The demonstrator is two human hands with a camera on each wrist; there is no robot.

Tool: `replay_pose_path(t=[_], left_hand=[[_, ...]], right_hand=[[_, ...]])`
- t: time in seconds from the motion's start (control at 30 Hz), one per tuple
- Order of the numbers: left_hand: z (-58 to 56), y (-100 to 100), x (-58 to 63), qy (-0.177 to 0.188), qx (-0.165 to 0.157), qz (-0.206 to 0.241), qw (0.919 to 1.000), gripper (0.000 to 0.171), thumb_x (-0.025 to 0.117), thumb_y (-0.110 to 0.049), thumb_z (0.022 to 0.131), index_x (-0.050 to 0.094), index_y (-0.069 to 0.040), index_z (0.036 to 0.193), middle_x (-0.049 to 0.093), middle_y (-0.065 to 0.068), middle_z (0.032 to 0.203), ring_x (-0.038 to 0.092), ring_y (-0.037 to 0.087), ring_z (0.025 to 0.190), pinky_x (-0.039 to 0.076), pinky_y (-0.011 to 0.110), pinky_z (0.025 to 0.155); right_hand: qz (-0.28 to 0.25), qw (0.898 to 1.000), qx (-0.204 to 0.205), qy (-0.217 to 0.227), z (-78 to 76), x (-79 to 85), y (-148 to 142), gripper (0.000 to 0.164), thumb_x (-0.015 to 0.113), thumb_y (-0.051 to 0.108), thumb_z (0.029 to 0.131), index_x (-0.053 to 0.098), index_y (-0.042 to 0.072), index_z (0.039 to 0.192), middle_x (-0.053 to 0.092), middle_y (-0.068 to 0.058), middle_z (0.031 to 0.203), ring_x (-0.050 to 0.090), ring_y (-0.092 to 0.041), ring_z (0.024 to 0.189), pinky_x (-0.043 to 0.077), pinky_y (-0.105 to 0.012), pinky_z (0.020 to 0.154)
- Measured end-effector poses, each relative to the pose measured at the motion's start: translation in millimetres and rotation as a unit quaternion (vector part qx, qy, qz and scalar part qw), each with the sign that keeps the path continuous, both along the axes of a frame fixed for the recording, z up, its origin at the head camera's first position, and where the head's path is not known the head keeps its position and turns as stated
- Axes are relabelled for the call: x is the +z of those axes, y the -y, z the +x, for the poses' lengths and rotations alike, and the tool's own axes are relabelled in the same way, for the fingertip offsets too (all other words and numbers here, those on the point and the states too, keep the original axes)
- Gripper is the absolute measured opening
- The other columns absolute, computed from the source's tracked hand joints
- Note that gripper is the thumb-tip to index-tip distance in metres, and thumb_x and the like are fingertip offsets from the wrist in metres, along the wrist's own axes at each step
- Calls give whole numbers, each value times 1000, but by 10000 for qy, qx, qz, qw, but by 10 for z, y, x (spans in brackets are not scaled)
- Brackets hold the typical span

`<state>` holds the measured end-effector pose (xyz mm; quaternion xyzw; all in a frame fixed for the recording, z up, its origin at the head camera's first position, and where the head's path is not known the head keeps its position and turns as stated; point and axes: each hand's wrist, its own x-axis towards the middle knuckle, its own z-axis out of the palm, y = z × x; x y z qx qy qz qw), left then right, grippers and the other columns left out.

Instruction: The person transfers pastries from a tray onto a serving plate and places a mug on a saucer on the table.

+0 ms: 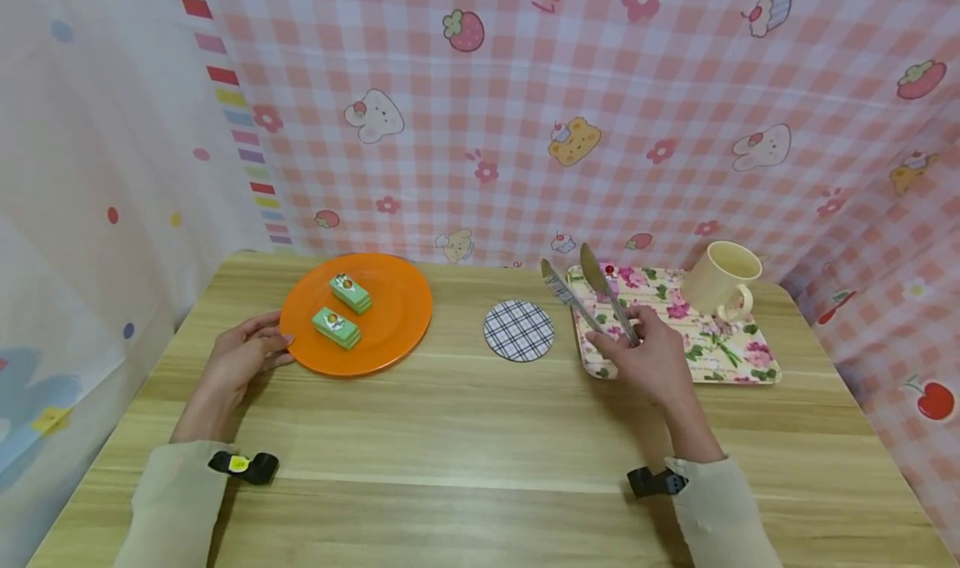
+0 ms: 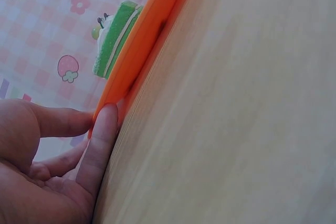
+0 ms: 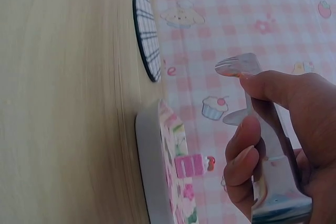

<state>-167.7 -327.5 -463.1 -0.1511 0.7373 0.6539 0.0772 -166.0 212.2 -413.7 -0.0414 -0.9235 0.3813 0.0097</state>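
My left hand (image 1: 243, 356) pinches the near-left rim of an orange plate (image 1: 401, 311), thumb and fingers on either side of the edge in the left wrist view. Two small green cake slices (image 1: 337, 328) with white topping lie on that plate. Over the left part of a flowered tray (image 1: 738, 370), my right hand (image 1: 654, 361) grips metal tongs (image 3: 275, 169), their arms spread and nothing between the tips. A small pink cake slice (image 3: 189, 166) with a red top sits on the tray near the tongs, partly hidden behind them in the head view.
A cream mug (image 1: 712, 281) stands at the tray's back right. Between plate and tray lies a round checked coaster (image 1: 519, 331). Everything rests on a wooden table (image 1: 450, 468), with a pink checked cloth (image 1: 510, 93) hanging behind it.
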Motion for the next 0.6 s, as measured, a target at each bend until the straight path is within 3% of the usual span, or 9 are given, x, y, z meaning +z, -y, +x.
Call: replay_pose_path(t=[0.6], left_hand=[[-6, 8, -7, 32, -90, -92, 9999, 68, 59, -6, 102, 25, -1, 162, 64, -14, 101, 69, 0, 87, 64, 21, 82]], right_hand=[[-144, 9988, -358, 301, -45, -27, -232, 83, 73, 60, 88, 50, 5, 144, 69, -16, 92, 69, -21, 62, 54, -30, 50]])
